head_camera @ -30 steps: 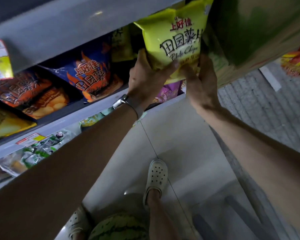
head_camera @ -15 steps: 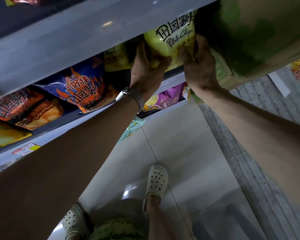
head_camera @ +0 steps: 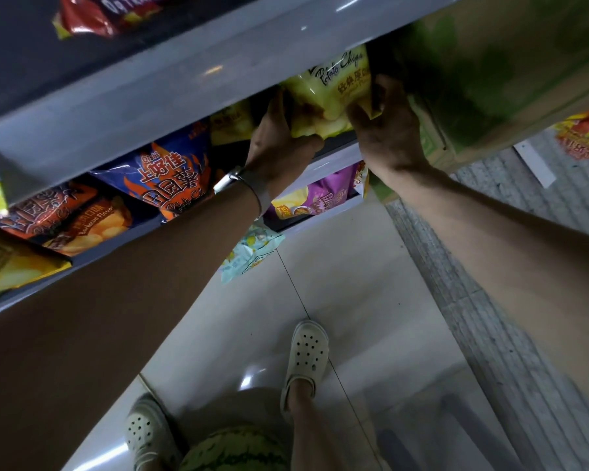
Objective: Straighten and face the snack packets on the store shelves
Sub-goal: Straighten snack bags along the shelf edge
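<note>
- Yellow-green glossy potato chip packet (head_camera: 334,93): on the grey metal shelf (head_camera: 334,154), upper part hidden behind the shelf board above, printed face outward.
- Left hand (head_camera: 279,141): clamped on the packet's left lower edge; silver watch (head_camera: 238,181) on the wrist.
- Right hand (head_camera: 388,130): gripping the packet's right lower corner.
- Blue flame-print chip packet (head_camera: 170,181): same shelf, left of the hands, tilted.
- Purple chip packet (head_camera: 320,198): shelf below.
- Green cardboard box (head_camera: 490,69): just right of the yellow-green packet.

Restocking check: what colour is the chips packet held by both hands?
Yellow potato chips packet; head view.
</note>
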The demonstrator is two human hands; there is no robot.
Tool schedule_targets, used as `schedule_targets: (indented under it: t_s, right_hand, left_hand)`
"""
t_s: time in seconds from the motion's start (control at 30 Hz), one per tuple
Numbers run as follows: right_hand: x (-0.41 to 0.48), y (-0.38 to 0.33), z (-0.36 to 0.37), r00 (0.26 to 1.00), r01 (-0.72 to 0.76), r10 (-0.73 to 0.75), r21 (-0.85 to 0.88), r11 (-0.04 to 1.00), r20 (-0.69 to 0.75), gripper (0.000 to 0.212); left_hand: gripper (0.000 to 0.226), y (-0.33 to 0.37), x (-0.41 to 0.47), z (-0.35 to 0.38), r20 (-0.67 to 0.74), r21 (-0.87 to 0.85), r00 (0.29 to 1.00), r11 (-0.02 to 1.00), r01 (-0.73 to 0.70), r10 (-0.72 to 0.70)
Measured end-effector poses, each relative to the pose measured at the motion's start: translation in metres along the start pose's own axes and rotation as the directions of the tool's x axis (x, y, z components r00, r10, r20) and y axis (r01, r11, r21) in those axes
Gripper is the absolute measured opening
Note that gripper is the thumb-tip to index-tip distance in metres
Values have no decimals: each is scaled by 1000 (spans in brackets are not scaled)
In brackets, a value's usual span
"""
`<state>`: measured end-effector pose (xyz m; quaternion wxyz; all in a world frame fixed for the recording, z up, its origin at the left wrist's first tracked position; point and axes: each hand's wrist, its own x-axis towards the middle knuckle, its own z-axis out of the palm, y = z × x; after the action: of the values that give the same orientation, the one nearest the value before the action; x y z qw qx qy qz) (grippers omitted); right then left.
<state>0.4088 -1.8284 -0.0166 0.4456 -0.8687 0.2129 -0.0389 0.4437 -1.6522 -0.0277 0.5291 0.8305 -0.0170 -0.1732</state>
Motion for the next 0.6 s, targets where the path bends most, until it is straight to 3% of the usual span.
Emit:
schedule_targets:
  t_s: [0.17, 0.27, 0.37, 0.5, 0.6]
  right_hand:
    - [-22, -12, -15, 1000, -16, 16, -91, 996, -3, 55]
    - [-43, -18, -24, 999, 2, 9, -224, 975, 50, 42]
    - [-70, -28, -27, 989, 11, 42, -349, 937, 144, 35]
    - [-115, -53, -30, 982, 26, 62, -449, 893, 179, 45]
    - [-156, -84, -30, 981, 73, 27, -492, 868, 193, 28]
  left_hand:
    - [50, 18, -33, -14, 38, 245, 999, 969, 7, -17]
    - [60, 23, -60, -20, 100, 410, 994, 912, 1, -46]
    - [69, 31, -90, -31, 150, 439, 987, 898, -17, -54]
    - [59, 43, -126, -46, 154, 444, 987, 896, -19, -55]
    - [51, 57, -159, -69, 147, 465, 987, 885, -14, -62]
